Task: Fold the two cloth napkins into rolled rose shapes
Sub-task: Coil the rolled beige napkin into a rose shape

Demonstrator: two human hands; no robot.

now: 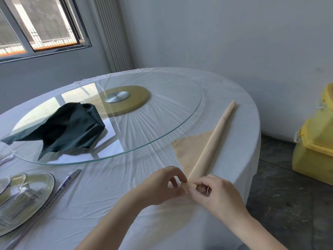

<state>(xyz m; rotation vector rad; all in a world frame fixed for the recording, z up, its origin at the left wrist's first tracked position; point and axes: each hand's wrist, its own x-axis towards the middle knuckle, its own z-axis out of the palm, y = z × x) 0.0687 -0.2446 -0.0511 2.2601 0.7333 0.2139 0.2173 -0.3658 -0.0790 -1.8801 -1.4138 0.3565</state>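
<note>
A beige napkin (212, 141) lies on the white tablecloth at the right, rolled into a long thin tube that runs away from me, with a flat triangular flap sticking out on its left side. Both hands meet at the tube's near end: my left hand (162, 184) pinches the tip from the left and my right hand (214, 192) pinches it from the right. A dark green napkin (66, 127) sits crumpled and loose on the glass turntable at the left, away from both hands.
The round glass turntable (162, 141) with a gold base (137, 98) fills the table's middle. Glass plates (23, 199) and wrapped chopsticks (66, 184) lie at the near left. The table edge drops off at the right, with yellow bins (317, 145) on the floor beyond.
</note>
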